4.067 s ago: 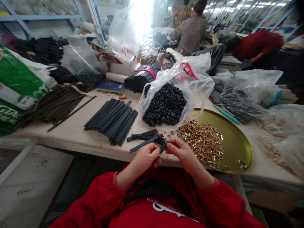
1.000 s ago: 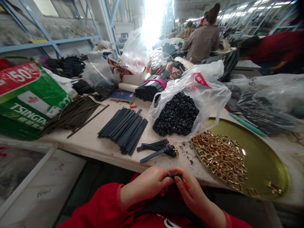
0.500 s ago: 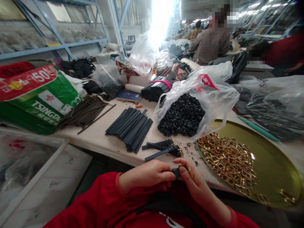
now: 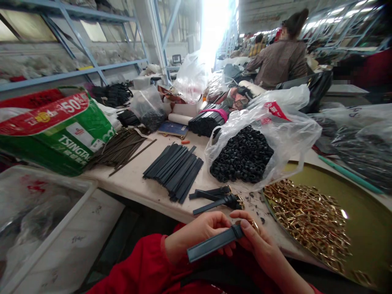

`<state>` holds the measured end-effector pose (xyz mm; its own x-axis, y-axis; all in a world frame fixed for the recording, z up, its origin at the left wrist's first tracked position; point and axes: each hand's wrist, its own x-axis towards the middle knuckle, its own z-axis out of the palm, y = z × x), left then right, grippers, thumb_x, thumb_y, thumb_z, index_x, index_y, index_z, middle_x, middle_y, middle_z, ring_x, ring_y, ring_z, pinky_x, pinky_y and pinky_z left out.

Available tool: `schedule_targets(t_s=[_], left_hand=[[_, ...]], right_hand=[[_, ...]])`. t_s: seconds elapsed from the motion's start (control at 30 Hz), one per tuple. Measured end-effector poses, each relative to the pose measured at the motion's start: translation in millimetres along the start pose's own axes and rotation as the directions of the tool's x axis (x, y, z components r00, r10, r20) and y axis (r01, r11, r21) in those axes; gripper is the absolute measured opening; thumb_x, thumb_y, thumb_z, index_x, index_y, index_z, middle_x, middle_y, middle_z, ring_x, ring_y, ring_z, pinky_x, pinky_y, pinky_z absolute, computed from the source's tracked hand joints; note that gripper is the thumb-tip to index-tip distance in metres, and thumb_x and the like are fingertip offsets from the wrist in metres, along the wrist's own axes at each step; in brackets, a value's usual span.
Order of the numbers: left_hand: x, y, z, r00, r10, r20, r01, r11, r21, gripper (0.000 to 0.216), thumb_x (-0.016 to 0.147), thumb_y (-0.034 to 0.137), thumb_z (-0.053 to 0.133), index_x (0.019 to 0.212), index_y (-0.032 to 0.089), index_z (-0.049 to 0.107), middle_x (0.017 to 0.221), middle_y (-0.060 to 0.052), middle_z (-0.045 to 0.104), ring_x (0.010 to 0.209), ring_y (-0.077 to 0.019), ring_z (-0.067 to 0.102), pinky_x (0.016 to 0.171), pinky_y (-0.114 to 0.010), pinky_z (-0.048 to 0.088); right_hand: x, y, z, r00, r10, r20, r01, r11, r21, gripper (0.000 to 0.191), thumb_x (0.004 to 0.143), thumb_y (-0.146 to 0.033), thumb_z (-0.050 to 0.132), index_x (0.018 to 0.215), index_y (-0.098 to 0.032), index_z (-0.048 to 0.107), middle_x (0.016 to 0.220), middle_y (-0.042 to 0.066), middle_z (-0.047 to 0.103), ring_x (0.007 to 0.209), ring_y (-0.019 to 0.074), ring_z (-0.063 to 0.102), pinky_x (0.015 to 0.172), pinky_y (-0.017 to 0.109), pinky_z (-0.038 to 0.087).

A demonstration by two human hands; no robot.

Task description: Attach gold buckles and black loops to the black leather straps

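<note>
A dark leather strap (image 4: 211, 244) slants across in front of me, its free end pointing left and a small loop around it near the other end. My right hand (image 4: 260, 243) pinches the loop end, where a gold buckle (image 4: 255, 226) shows by the fingers. Curled behind and under the strap, my left hand (image 4: 196, 230) grips it near the loop; some fingertips are hidden. Just beyond, several buckled straps (image 4: 219, 198) lie on the table. Behind them is a pile of flat dark strips (image 4: 173, 171). To the right, a clear bag (image 4: 294, 122) holds many black loops (image 4: 241, 155).
A gold tray (image 4: 364, 216) of buckles (image 4: 309, 220) stands on the right. At left are a green-and-red carton (image 4: 70, 134), brown strips (image 4: 119, 149) and a white bin (image 4: 73, 196). A banded bundle (image 4: 208, 120) lies farther back; a co-worker (image 4: 280, 61) sits beyond.
The strap's long free end has come into view, now pointing left past my left hand. Both hands stay close together at the loop end. The view has shifted slightly.
</note>
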<state>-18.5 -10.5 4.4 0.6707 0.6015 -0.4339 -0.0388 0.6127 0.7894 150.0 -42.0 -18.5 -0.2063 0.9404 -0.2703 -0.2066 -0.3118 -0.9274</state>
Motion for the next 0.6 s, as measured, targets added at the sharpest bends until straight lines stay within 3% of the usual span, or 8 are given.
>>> schedule_targets(t_s=[0.1, 0.2, 0.3, 0.43, 0.5, 0.6], left_hand=[[7.2, -5.4, 4.8, 0.997, 0.015, -0.073, -0.015, 1.0, 0.003, 0.044, 0.061, 0.05, 0.068, 0.075, 0.016, 0.045, 0.058, 0.002, 0.061, 0.043, -0.0087, 0.055, 0.043, -0.018, 0.039], [9.8, -4.0, 8.6, 0.989, 0.015, -0.144, -0.006, 0.998, 0.063, 0.049, 0.057, 0.058, 0.066, 0.072, 0.016, 0.045, 0.052, 0.003, 0.057, 0.04, -0.0088, 0.051, 0.04, -0.019, 0.037], [4.1, 7.7, 5.7, 0.998, -0.032, -0.056, 0.037, 0.995, 0.096, 0.046, 0.06, 0.057, 0.065, 0.073, 0.014, 0.05, 0.058, 0.0, 0.06, 0.046, -0.01, 0.055, 0.048, -0.021, 0.041], [-8.8, 30.9, -3.9, 0.985, -0.131, 0.115, 0.12, 0.988, 0.096, 0.046, 0.075, 0.055, 0.049, 0.08, 0.011, 0.06, 0.075, -0.008, 0.065, 0.061, -0.0121, 0.059, 0.058, -0.023, 0.044], [-10.6, 36.4, -6.1, 0.98, -0.161, 0.115, 0.141, 0.975, 0.171, 0.039, 0.076, 0.049, 0.052, 0.078, 0.012, 0.06, 0.074, -0.006, 0.064, 0.06, -0.0112, 0.058, 0.059, -0.022, 0.045], [-5.9, 32.4, -3.8, 0.989, -0.144, 0.026, 0.122, 0.912, 0.392, 0.022, 0.075, 0.035, 0.056, 0.07, 0.013, 0.057, 0.061, 0.0, 0.058, 0.053, -0.0094, 0.055, 0.056, -0.021, 0.044]], right_hand=[[-0.3, 0.9, 0.5, 0.99, -0.133, -0.047, 0.122, 0.974, -0.189, 0.037, 0.08, -0.052, 0.048, 0.098, -0.02, 0.056, 0.064, -0.001, 0.052, 0.056, 0.012, 0.049, 0.05, 0.022, 0.042], [-1.4, 2.9, -3.3, 0.957, -0.287, -0.039, 0.246, 0.877, -0.412, 0.033, 0.084, -0.047, 0.044, 0.099, -0.022, 0.057, 0.082, 0.004, 0.061, 0.073, 0.0162, 0.058, 0.065, 0.025, 0.048], [-0.5, 2.8, -8.6, 0.926, -0.377, 0.001, 0.31, 0.761, -0.569, 0.029, 0.087, -0.042, 0.04, 0.1, -0.023, 0.057, 0.087, 0.004, 0.064, 0.078, 0.0165, 0.06, 0.068, 0.024, 0.049], [4.9, -1.0, -13.8, 0.908, -0.409, 0.091, 0.356, 0.637, -0.684, 0.026, 0.088, -0.035, 0.037, 0.104, -0.022, 0.054, 0.082, 0.003, 0.065, 0.072, 0.0158, 0.062, 0.062, 0.023, 0.049], [7.1, -1.4, -13.6, 0.899, -0.405, 0.168, 0.394, 0.58, -0.713, 0.025, 0.088, -0.032, 0.038, 0.106, -0.022, 0.052, 0.087, 0.004, 0.066, 0.075, 0.0164, 0.063, 0.065, 0.025, 0.05], [8.2, 1.1, -8.6, 0.889, -0.387, 0.245, 0.434, 0.538, -0.723, 0.025, 0.089, -0.028, 0.037, 0.109, -0.022, 0.049, 0.092, 0.005, 0.067, 0.08, 0.017, 0.064, 0.067, 0.026, 0.05]])
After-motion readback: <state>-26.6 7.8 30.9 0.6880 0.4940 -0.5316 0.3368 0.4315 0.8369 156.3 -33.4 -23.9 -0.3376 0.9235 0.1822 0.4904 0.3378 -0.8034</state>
